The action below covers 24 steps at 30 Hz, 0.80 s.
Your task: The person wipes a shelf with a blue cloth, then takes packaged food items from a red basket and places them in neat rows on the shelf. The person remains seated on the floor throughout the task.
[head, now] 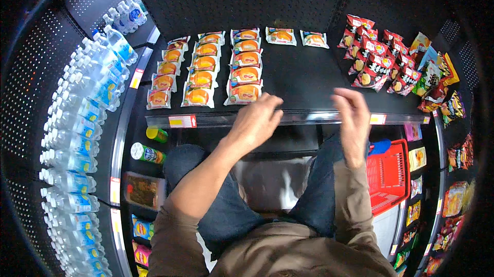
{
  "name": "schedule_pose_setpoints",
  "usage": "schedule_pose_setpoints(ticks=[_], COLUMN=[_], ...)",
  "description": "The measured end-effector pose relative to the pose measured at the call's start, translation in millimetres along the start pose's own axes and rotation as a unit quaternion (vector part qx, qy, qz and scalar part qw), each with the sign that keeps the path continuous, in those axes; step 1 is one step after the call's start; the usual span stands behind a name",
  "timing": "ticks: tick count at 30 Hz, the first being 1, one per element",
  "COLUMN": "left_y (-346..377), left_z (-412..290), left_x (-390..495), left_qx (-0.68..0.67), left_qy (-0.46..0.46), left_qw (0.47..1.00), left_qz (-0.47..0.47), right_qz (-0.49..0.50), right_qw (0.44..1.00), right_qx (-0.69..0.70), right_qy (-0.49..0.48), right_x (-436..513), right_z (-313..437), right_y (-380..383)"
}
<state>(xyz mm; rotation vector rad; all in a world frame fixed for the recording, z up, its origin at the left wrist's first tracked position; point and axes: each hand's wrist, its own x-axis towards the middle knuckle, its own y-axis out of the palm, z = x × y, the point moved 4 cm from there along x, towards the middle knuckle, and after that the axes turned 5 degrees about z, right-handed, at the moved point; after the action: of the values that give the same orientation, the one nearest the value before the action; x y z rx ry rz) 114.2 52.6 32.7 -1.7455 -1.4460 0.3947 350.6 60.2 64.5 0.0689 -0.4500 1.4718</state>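
Note:
My left hand point(257, 120) reaches over the front edge of the black shelf point(297, 80), close to the front packaged bun point(244, 92) of the third row. Its fingers are bent and a little apart, and nothing shows in them. Whether the fingertips touch that wrapper cannot be told. My right hand point(353, 122), slightly blurred, is raised above the shelf edge farther right with no item visible in it. Packaged buns stand in three full rows on the left, while a single bun packet point(281, 36) and another bun packet point(313, 39) sit at the back.
Water bottles point(87, 130) crowd the left shelf. Red snack bags point(374, 70) stand to the right on the shelf before me. A red shopping basket point(389, 176) is beside my right leg. Canisters point(148, 152) and snack packets point(142, 226) occupy the lower left shelf.

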Motion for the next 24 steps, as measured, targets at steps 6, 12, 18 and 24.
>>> schedule_pose_setpoints(ticks=[6,12,18,24], left_y=[53,81,102,115], left_z=[-21,-25,-16,-38], left_x=[-10,-13,-10,8], left_qx=[0.012,-0.014,-0.018,-0.062], left_qy=[0.058,0.049,0.028,0.016], left_qw=[0.98,0.962,0.953,0.944], left_qz=[0.191,0.267,0.301,0.323], right_qz=[-0.145,-0.048,0.074,-0.076], right_qw=[0.984,0.954,0.901,0.928], right_qx=[-0.071,-0.201,-0.204,-0.161], right_qy=[0.073,0.218,0.376,0.328], right_x=[-75,-196,-203,-201], right_z=[-97,-224,-209,-261], right_y=[-153,-186,-157,-225])
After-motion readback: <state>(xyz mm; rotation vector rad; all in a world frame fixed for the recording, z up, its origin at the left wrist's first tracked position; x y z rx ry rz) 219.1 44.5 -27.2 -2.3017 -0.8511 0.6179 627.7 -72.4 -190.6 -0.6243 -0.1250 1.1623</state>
